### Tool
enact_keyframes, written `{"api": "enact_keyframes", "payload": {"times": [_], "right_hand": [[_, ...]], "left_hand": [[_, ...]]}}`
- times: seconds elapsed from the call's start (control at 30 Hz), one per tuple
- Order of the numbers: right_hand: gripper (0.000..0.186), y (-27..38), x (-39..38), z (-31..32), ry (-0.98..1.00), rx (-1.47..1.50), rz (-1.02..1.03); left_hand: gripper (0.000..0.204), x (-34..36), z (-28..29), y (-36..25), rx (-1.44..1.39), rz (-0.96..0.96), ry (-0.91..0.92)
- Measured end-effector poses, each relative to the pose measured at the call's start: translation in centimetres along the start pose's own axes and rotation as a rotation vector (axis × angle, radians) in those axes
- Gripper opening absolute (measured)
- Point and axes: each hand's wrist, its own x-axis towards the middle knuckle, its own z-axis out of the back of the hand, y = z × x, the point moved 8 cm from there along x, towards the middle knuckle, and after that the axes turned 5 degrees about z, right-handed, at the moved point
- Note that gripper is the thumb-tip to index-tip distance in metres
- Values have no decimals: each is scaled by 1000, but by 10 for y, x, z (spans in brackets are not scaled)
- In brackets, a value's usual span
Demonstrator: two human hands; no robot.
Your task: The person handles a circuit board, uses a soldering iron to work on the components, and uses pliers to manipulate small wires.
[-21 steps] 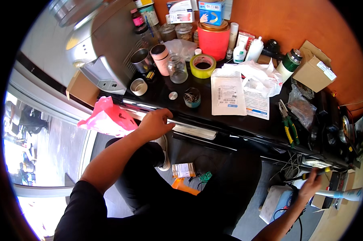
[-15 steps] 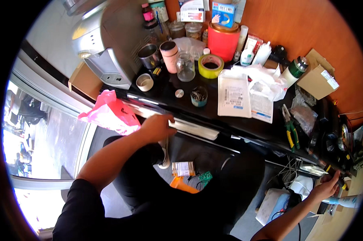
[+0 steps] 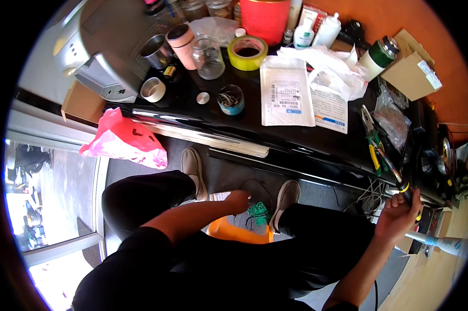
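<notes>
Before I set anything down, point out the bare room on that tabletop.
Bare black tabletop shows between the printed sheet and the pliers; a slim gap separates the small jar from the white envelope. Crowded: behind the yellow tape roll, and around the clear plastic bag, near the right hand and its tool.

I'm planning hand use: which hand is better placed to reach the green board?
Likely the left hand: it is near the green board, while the right hand holds a tool farther away.
</notes>
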Motion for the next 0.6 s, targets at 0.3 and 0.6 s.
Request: {"api": "enact_keyframes", "payload": {"times": [0.3,0.6], "right_hand": [[29,14,9,-9,106,-78,43],[31,14,19,-1,52,-268,156]], "left_hand": [[39,39,-68,-6,52,74,108],[26,63,-103,14,182,264,155]]}}
